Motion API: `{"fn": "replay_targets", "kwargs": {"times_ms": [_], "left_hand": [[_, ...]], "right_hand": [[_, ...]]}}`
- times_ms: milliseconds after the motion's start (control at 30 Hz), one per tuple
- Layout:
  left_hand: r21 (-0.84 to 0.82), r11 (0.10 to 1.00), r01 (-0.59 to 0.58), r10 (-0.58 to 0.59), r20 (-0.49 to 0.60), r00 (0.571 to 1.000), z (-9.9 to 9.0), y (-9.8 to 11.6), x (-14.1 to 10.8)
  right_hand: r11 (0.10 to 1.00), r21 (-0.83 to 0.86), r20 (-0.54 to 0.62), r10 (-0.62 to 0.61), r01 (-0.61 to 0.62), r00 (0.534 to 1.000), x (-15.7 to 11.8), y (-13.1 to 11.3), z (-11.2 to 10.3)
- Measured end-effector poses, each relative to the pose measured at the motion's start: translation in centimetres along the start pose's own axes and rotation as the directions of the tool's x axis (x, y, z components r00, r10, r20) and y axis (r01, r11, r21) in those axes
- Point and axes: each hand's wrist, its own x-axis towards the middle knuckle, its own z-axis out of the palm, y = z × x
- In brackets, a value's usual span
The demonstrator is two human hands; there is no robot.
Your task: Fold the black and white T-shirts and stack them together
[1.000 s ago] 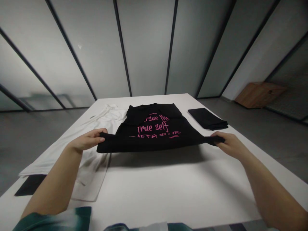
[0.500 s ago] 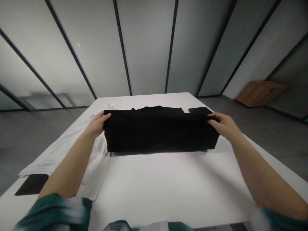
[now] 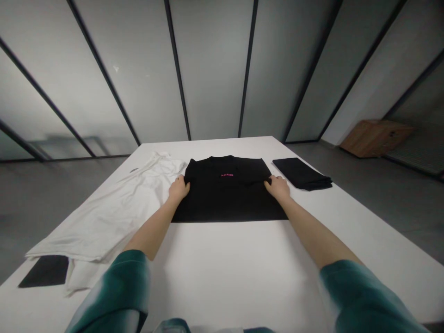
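Note:
A black shirt [image 3: 227, 201] with small pink lettering lies across the middle of the table, its collar toward the far side. At the shirt's left edge, my left hand [image 3: 179, 188] pinches the black fabric between thumb and fingers. My right hand [image 3: 278, 186] grips the opposite edge at about the same height. A front part of the cloth is folded over, its lower edge straight and facing me.
White garments [image 3: 118, 210] lie rumpled along the left of the white table [image 3: 229, 273]. A black item [image 3: 46, 271] shows beneath them. Folded black cloth [image 3: 301, 173] rests at the back right. A wooden cabinet [image 3: 374, 137] stands beyond.
Both hands have moved inward and slightly down with the fabric. The raised black panel has come down onto the shirt, and the pink lettering and the folded cloth at right are now visible.

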Motion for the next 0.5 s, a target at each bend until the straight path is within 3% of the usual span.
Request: {"fn": "replay_targets", "kwargs": {"times_ms": [133, 300, 500], "left_hand": [[0.042, 0.999, -0.022, 0.018, 0.094, 0.995, -0.5, -0.3, 0.6], [-0.024, 0.999, -0.042, 0.047, 0.266, 0.963, -1.9, -1.8, 1.4], [-0.178, 0.975, -0.135, 0.197, 0.399, 0.896, -3.9, -4.6, -0.4]], "right_hand": [[1.000, 0.012, 0.041, -0.016, 0.016, 0.999, 0.0, 0.4, -0.4], [0.998, -0.018, 0.110, -0.062, 0.064, 0.992, -0.5, 1.7, -1.6], [0.983, -0.025, 0.247, -0.170, 0.182, 0.954, -2.2, 4.2, -3.3]]}}
